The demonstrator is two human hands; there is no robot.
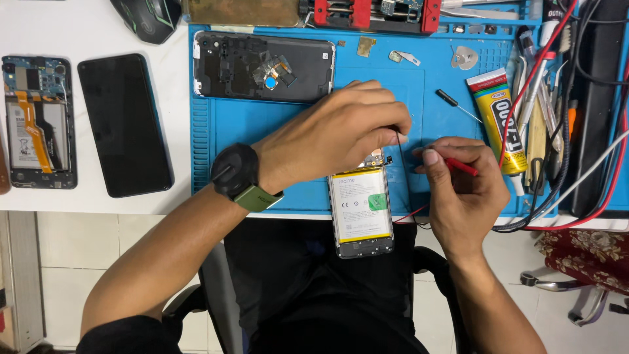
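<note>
Near the frame's centre, on a blue mat (262, 124): opened phone (361, 210) with battery showing, overhanging the surface edge. Left hand (334, 134) pinched shut on a black probe (397, 141) above the phone's top. Right hand (462, 190) just beside, clamped on a red probe (462, 166). Upper right, a yellow glue tube (501, 118).

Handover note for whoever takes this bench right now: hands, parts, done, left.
Left hand: pinching the black probe over the top of the opened phone.
Right hand: pinching the red probe beside it.
Opened phone hangs partly off the blue mat, battery showing.
Done: back cover is off, lying on the mat.
Left: red probe not yet on the board.
</note>
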